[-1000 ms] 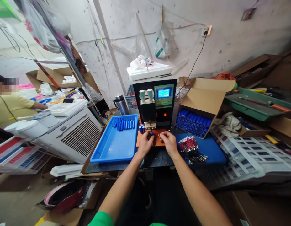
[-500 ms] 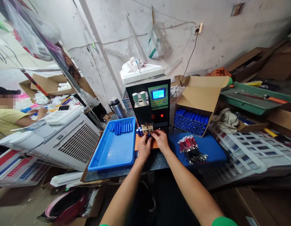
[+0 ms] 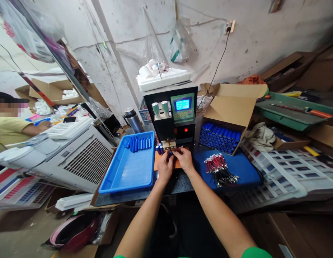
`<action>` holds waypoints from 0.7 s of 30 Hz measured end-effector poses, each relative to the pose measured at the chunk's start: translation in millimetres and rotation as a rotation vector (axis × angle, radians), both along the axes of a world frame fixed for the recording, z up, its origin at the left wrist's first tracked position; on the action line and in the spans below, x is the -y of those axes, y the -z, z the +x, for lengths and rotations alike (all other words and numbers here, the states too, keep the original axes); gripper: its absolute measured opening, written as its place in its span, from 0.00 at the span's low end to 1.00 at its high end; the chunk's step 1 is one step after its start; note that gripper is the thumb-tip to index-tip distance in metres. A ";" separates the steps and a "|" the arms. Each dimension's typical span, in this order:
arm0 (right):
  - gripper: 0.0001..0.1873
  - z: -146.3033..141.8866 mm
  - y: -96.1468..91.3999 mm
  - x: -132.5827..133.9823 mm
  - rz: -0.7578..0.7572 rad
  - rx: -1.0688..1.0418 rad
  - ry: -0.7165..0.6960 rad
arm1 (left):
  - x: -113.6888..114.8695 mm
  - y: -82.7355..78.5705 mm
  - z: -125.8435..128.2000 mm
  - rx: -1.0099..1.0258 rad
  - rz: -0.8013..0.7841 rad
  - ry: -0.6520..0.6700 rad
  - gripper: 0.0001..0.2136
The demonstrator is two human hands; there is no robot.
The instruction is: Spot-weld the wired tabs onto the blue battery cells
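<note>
My left hand point(image 3: 164, 166) is closed round a small blue battery cell point(image 3: 169, 153), held up under the electrode head point(image 3: 169, 144) of the black spot welder point(image 3: 174, 118). My right hand point(image 3: 184, 158) pinches something thin at the cell's tip; I cannot make it out. Both hands rest over an orange pad point(image 3: 178, 164). Two blue cells point(image 3: 158, 148) stand left of the electrodes. A bundle of red leads with metal tabs point(image 3: 218, 167) lies on a blue mat point(image 3: 236, 168) to the right.
A blue tray point(image 3: 129, 172) with a row of cells sits left. An open cardboard box point(image 3: 231, 107) of blue cells stands right. A steel flask point(image 3: 132, 120), a white cooler unit point(image 3: 75, 157) and a seated person point(image 3: 10, 122) are at the left. A green tray point(image 3: 292, 118) holds tools.
Both hands moved forward from the pad up to the welder's electrodes, coming together on the cell. The camera view shifted slightly.
</note>
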State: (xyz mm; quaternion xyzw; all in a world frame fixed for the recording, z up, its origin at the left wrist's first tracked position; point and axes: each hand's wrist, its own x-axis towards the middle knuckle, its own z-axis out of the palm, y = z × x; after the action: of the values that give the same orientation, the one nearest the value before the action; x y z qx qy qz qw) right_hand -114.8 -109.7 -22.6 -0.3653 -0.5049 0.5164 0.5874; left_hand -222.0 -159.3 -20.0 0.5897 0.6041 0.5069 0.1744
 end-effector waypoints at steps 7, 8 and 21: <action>0.11 1.6 -3.3 1.9 -0.020 -0.009 -0.003 | -1.0 4.2 -2.3 -0.029 0.025 0.009 0.15; 0.11 1.7 -3.5 2.0 -0.022 -0.010 -0.004 | -1.3 4.8 -2.4 -0.032 0.032 0.010 0.15; 0.12 1.5 -4.7 3.4 -0.030 -0.033 -0.007 | -0.6 6.6 -1.7 -0.046 0.032 -0.010 0.16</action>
State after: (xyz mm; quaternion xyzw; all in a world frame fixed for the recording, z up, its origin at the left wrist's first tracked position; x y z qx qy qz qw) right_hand -113.3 -113.0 -17.9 -0.3638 -0.4886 0.5321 0.5881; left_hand -223.7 -158.6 -26.6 0.6010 0.6026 0.5036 0.1485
